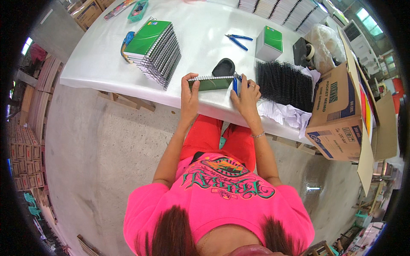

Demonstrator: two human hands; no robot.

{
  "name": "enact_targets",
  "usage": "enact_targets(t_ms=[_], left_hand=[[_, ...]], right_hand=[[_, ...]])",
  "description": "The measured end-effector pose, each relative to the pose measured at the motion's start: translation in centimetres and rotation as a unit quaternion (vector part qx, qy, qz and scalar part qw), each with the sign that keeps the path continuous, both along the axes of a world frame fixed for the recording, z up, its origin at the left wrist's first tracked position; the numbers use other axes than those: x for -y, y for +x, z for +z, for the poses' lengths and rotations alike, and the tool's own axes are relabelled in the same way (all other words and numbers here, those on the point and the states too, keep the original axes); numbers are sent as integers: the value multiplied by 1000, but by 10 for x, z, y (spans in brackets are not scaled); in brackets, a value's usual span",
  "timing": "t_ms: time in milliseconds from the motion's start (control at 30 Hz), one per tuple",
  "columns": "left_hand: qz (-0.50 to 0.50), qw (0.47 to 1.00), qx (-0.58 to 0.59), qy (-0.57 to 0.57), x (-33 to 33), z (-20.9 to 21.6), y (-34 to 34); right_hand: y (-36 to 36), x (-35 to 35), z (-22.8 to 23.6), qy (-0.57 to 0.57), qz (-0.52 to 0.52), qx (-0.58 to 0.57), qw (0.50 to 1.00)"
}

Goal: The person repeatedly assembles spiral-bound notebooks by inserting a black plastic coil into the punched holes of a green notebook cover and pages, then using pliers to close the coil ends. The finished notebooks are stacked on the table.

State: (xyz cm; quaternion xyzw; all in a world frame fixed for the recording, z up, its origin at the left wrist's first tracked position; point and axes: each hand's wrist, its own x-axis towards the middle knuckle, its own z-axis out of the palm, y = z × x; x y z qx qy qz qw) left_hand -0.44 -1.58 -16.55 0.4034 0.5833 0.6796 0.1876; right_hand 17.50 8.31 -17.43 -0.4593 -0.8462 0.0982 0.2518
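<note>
At the bench's (pixel 98 64) near edge, a notebook (pixel 211 83) is lying flat, the left hand (pixel 189 91) gripping its left end, thumb on the cover. The right hand (pixel 246 91) is closing its fingers around blue-handled pliers (pixel 235 84) at the notebook's right end. Further left, a notebook stack (pixel 156 49) is leaning; right, black coils (pixel 284 83) are lying beside a box (pixel 337 115).

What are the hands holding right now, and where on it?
The left hand grips the left end of a green spiral-bound notebook on the white table. The right hand holds blue-handled pliers at the notebook's right end.
</note>
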Motion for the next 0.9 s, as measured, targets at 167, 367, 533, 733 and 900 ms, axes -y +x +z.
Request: enact_targets(t_ms=[167,367,533,733,900], left_hand=[[5,1000,-5,-13,2,7,-9],[12,999,-33,-23,8,20,-15],[1,999,-18,-47,10,24,-15],[-3,998,-14,-55,12,21,-15],[-9,1000,7,-25,13,18,-13]], right_hand=[[0,-3,2,-46,-23,-142,989],[-4,20,44,-61,-18,-289,955],[-22,75,75,-98,50,-253,961],[-44,89,59,-66,136,-193,970],[-52,92,57,-52,133,-145,979]])
